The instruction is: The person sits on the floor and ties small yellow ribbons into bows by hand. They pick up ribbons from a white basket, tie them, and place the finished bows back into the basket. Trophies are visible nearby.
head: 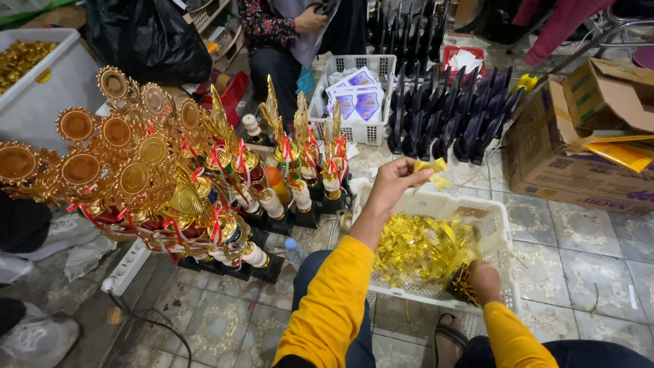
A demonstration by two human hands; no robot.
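My left hand (394,182) is raised over the far rim of a white plastic basket (501,235) and pinches a small gold ribbon bow (432,167) between its fingertips. My right hand (485,281) rests low inside the basket, closed on a gold and dark ribbon piece (465,283). The basket holds a heap of shiny gold ribbon bows (417,249). Both arms wear yellow sleeves.
Many gold trophies with red ribbons (170,177) stand on black bases at the left. Rows of black trophy stands (446,112) fill the floor behind. A white crate of printed cards (357,95), a cardboard box (579,150), a power strip (126,269) and a seated person (283,34) surround me.
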